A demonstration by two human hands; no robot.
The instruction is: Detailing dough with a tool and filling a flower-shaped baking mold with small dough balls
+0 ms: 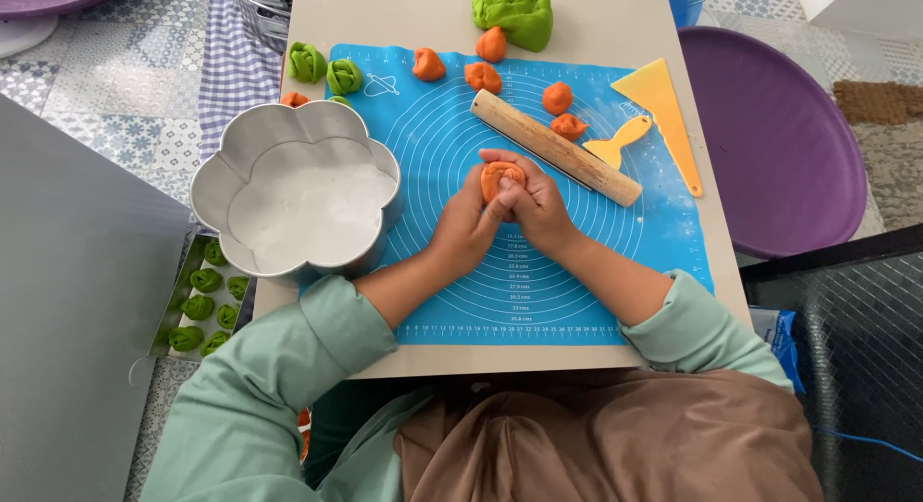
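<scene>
At the lower left of the frame, a tray of shaped green pieces (204, 310) sits beside the tabletop (404, 16). Above it, the empty flower-shaped metal tin (298, 189) occupies the left of the tabletop, touching the left edge of the blue silicone mat (538, 290). Two rolled green pieces (325, 71) lie at the upper left of the mat.

At frame centre, the left hand (464, 228) and right hand (538, 206) meet over the mat. Both are closed together around one orange dough piece (500, 178): the left hand cups it from the side, and the right fingers press across its top. The piece is held just above the mat, not resting on it.

Recommended handling, as a judgement: apply even, light pressure from both hands so the folds hold without flattening; turn the piece between presses; keep it over the mat.

Right of the hands, the wooden rolling pin (556, 146) lies diagonally. Loose orange lumps (557, 98) lie just above it. A large green dough mass (514, 12) sits at top centre. The yellow scraper (663, 112) lies at the mat's upper right.
</scene>
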